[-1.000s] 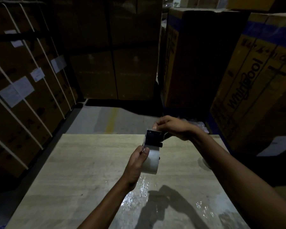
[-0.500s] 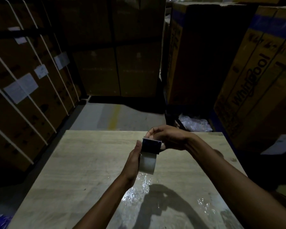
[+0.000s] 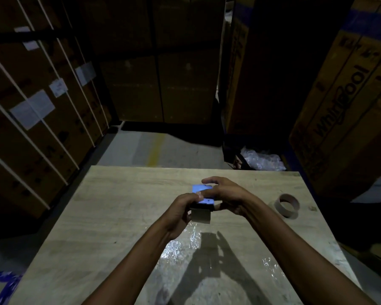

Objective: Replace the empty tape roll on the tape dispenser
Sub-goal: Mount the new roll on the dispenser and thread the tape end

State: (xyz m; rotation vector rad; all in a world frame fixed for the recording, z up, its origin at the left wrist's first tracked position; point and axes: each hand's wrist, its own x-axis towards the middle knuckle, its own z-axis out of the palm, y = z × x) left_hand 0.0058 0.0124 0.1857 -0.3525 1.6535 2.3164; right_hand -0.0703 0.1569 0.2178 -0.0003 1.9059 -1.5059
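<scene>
Both hands hold a blue tape dispenser (image 3: 200, 190) just above the middle of the wooden table (image 3: 110, 216). A pale tape roll (image 3: 200, 215) sits in it, facing me. My left hand (image 3: 180, 213) grips the dispenser and roll from the left, thumb on top. From the right, my right hand (image 3: 223, 193) closes over the dispenser's top and far end. An empty brown cardboard core (image 3: 287, 205) lies flat on the table to the right, apart from both hands.
Clear plastic film (image 3: 180, 245) is stuck shiny on the table near me. Tall cardboard boxes (image 3: 339, 102) stand close on the right, strapped boxes (image 3: 37, 119) on the left. Crumpled plastic (image 3: 262, 160) lies on the floor beyond the table's far edge.
Both hands have lowered the dispenser towards the table and tilted its blue top up. The view has dipped, and the empty core on the right has come into sight.
</scene>
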